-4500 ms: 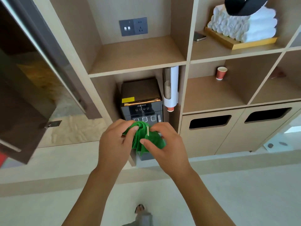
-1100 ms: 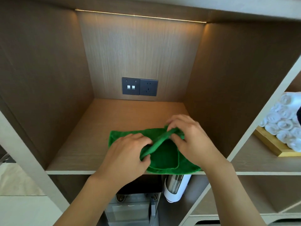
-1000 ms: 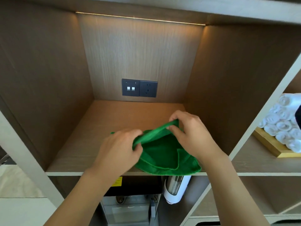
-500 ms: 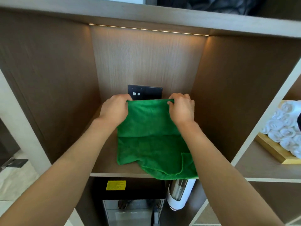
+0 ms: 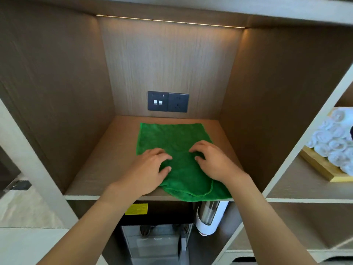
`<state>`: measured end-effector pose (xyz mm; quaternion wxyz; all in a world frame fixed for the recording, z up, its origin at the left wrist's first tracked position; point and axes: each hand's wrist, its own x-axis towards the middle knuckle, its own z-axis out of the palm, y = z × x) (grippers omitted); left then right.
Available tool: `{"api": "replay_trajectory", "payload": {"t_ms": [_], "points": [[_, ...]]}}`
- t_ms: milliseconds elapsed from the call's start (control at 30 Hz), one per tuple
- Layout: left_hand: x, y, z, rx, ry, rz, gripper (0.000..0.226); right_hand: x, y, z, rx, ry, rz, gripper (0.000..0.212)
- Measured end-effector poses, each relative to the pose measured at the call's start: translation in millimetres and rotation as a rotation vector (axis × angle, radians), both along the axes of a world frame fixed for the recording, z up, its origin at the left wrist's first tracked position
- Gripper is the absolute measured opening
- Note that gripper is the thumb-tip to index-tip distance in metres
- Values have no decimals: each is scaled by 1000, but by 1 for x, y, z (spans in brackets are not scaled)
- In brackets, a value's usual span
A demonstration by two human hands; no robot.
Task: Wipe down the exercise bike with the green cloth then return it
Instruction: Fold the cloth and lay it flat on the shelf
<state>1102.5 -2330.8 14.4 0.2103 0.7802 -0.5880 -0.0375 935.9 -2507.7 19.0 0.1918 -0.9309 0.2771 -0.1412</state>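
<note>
The green cloth [image 5: 172,138] lies spread flat on the wooden shelf [image 5: 107,157] of a cubby, its near edge rumpled and hanging slightly over the shelf front. My left hand [image 5: 150,169] rests palm down on the cloth's near left part, fingers apart. My right hand [image 5: 212,159] rests palm down on its near right part, fingers slightly curled on the fabric. Neither hand grips the cloth. The exercise bike is not in view.
A dark socket and switch plate [image 5: 168,101] sits on the cubby's back wall. Rolled white towels [image 5: 336,142] on a wooden tray [image 5: 317,167] fill the cubby to the right. Below stand a black water dispenser [image 5: 156,226] and a cup dispenser [image 5: 210,217].
Half a second ago both hands held the cloth's far edge up against the back wall. Now the cloth lies flat and both hands have drawn back onto its near part.
</note>
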Motion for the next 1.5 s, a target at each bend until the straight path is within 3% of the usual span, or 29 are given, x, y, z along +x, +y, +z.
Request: {"api": "replay_trajectory", "payload": {"t_ms": [133, 267, 367, 500, 667, 800, 900, 967, 1033, 1267, 1500], "points": [[-12, 31, 4, -58, 53, -106, 30, -42, 17, 4, 37, -24, 43, 34], [-37, 36, 2, 6, -31, -195, 56, -67, 39, 9, 147, -49, 183, 35], [-42, 31, -2, -66, -64, -146, 37, -72, 42, 8, 183, -19, 207, 41], [-45, 28, 1, -108, -52, -125, 17, -69, 44, 0, 249, -205, 173, 13], [-50, 26, 4, -222, -36, -96, 13, -74, 48, -1, 200, -313, 153, 12], [-51, 28, 1, -229, -55, -83, 21, -77, 58, -10, 80, -130, 190, 38], [-54, 28, -3, -169, -119, -97, 31, -76, 62, -19, 3, -248, 243, 22], [-58, 25, -3, -188, -109, -98, 24, -75, 63, -20, -4, -307, 260, 20], [-60, 23, -4, -220, -100, -78, 12, -75, 63, -19, -15, -341, 249, 22], [-32, 52, 2, -286, -64, 184, 28, -81, 63, -17, 5, -531, 209, 22], [0, 65, 10, -425, -48, 239, 30, -82, 65, -27, 52, -534, 151, 24]]}}
